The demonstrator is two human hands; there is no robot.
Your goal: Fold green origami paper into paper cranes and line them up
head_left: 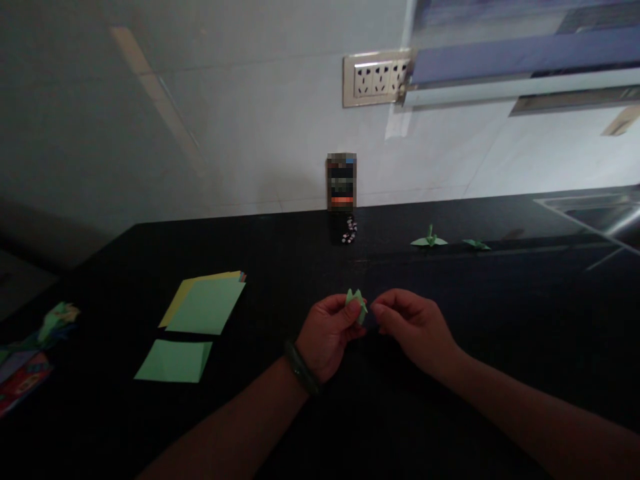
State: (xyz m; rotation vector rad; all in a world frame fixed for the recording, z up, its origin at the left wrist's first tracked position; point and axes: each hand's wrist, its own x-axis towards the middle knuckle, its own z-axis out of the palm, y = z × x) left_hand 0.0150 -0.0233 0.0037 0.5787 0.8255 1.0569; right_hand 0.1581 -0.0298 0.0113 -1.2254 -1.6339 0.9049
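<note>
Between the thumb and fingers of my left hand (327, 333) is a small folded green paper (357, 308) with several pointed tips sticking up. My thumb covers part of it. Just to the right, my right hand (413, 327) is closed in a pinch, its fingertips close to the paper but apart from it; nothing shows in them. Farther back on the black counter (280, 260) stands a green paper crane (429, 239) with spread wings. Another folded green paper piece (477, 245) lies to its right.
Left of my hands lie a stack of coloured paper sheets (205, 307) and a creased green sheet (175, 361). A phone-like object (342, 181), blurred out, leans on the wall, with a beaded string (350, 231) before it. Colourful items (25, 380) sit at the far left.
</note>
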